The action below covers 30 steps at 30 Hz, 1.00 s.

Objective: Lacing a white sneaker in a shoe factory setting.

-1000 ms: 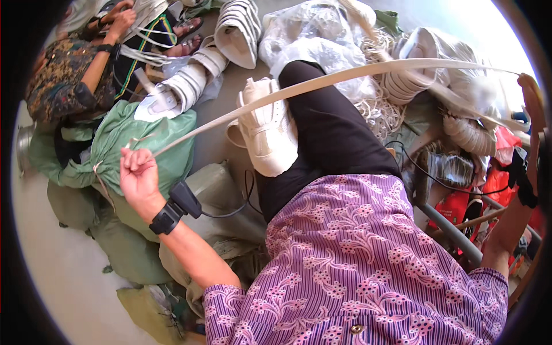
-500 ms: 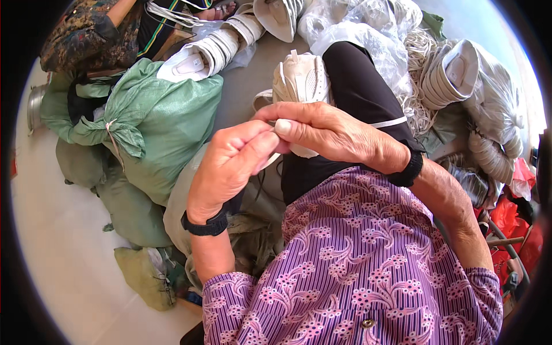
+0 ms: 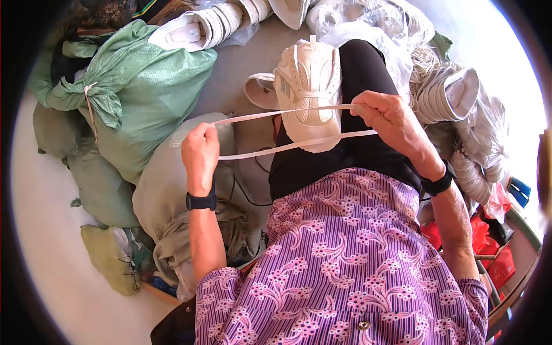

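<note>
1. Drawn apart since half a second ago: then bunched together over the knee, now spread to either side with the lace pulled out between them.
2. Left hand (image 3: 200, 154) closed in a fist on the left end of the white flat lace (image 3: 287, 129), thumb side up, a black wristband (image 3: 202, 201) just below it.
3. Right hand (image 3: 390, 118) pinched shut on the other end of the lace, fingers curled down over the black trouser leg (image 3: 356, 75), a black band on that wrist too.
4. Lace doubled into two strands running between the hands: upper strand nearly level, lower strand sloping from lower left up to the right.
5. Both strands crossing in front of the white sneaker (image 3: 309, 86), which rests on the raised knee, toe pointing toward the wearer of the camera.
6. A second white shoe (image 3: 260, 91) lying on the floor just left of the knee, opening upward.
7. Green woven sack (image 3: 135, 98) tied at the neck to the left, well apart from the left hand; greyer sacks below it.
8. Stacks of white shoe soles (image 3: 445, 95) to the right of the knee, beside crumpled clear plastic bags (image 3: 374, 23).
9. Purple patterned shirt (image 3: 345, 259) filling the lower middle.
</note>
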Tool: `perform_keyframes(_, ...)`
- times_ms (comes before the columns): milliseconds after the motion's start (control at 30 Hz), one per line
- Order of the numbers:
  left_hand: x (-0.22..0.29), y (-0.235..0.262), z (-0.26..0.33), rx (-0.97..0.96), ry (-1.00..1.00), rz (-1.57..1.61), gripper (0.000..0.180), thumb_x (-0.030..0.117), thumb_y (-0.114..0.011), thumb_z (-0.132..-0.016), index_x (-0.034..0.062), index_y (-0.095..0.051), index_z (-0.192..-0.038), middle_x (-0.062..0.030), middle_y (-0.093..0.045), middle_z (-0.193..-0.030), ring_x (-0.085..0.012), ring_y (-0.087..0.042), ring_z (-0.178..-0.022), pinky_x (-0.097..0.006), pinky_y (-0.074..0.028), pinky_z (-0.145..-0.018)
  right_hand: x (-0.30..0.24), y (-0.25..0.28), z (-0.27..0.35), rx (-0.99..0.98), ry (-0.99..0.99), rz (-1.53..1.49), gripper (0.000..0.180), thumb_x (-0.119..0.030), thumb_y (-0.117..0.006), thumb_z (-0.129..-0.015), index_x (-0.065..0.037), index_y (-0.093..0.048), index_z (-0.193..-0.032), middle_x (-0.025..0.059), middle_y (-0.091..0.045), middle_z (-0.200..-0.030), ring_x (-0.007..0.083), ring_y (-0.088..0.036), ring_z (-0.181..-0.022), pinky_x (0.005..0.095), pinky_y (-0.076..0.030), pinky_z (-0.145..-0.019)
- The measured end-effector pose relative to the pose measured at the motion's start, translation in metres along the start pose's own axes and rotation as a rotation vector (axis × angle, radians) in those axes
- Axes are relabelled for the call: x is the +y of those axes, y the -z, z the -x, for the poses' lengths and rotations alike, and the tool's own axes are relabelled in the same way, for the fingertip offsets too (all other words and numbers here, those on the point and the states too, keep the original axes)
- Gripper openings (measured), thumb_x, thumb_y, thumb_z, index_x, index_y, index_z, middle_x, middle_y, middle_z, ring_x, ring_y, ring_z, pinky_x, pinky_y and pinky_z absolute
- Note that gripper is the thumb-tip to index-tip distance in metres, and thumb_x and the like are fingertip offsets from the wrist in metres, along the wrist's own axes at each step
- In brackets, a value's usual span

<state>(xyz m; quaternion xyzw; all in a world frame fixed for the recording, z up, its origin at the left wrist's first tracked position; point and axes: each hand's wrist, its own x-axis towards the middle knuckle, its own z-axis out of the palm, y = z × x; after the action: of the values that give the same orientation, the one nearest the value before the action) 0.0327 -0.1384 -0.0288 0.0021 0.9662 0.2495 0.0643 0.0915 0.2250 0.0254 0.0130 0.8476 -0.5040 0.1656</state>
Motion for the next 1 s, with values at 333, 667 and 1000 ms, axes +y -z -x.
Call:
perform_keyframes(333, 0.139, -0.043, -0.008, -0.198, -0.568, 0.705, 0.019, 0.008, -0.056, -0.089, 0.0013, -0.060, -0.107, -0.0163, -0.062, -0.091, -0.0290, -0.063, -0.081, -0.034, -0.050, -0.074, -0.013, -0.045, -0.044, 0.139, 0.204, 0.026, 0.017, -0.016, -0.059, -0.087, 0.000, -0.065, -0.090, 0.0196, -0.063, -0.070, 0.0361, -0.064, -0.068, 0.0389, -0.051, -0.061)
perform_keyframes(667, 0.123, -0.064, -0.010, -0.258, -0.251, 0.684, 0.011, 0.008, -0.066, -0.087, -0.0007, -0.066, -0.094, -0.0011, -0.062, -0.080, -0.0055, -0.055, -0.073, -0.022, -0.047, -0.068, 0.009, -0.041, -0.040, 0.297, 0.079, 0.045, 0.016, -0.014, -0.059, -0.085, -0.001, -0.066, -0.088, 0.0185, -0.064, -0.073, 0.0331, -0.066, -0.071, 0.0363, -0.051, -0.064)
perform_keyframes(1000, 0.128, -0.066, -0.013, -0.127, -0.357, 0.499, 0.008, 0.006, -0.067, -0.081, -0.0009, -0.065, -0.085, -0.0070, -0.060, -0.073, -0.0116, -0.058, -0.065, -0.026, -0.047, -0.062, 0.015, -0.040, -0.029, 0.224, 0.090, 0.055, 0.015, -0.013, -0.058, -0.085, 0.000, -0.064, -0.087, 0.0190, -0.064, -0.074, 0.0342, -0.065, -0.072, 0.0375, -0.051, -0.065)
